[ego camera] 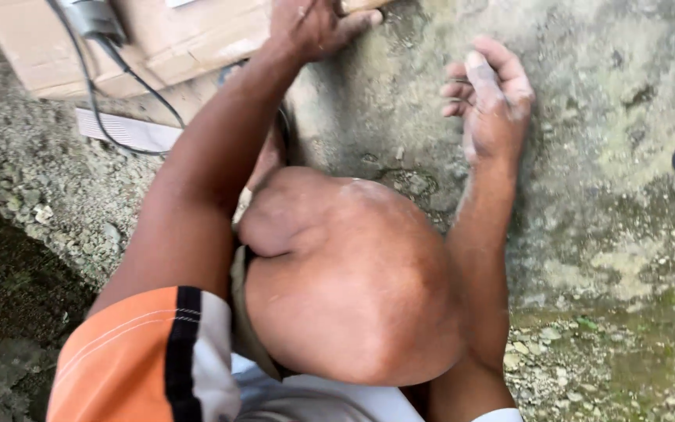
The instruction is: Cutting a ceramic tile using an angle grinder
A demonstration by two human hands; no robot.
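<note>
cardboard (158, 39), flat and brown, is being pressed by the left hand (310, 27), fingers spread; a thin wire (456, 80) is being pinched in the curled right hand (490, 101) over rough concrete (603, 156).

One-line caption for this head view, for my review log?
Crouched person: left hand pressing on cardboard, right hand half-curled over mossy concrete, knee between.

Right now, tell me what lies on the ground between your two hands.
In the head view, only bare, stained concrete lies between the left hand, which rests at the cardboard edge, and the right hand.
</note>
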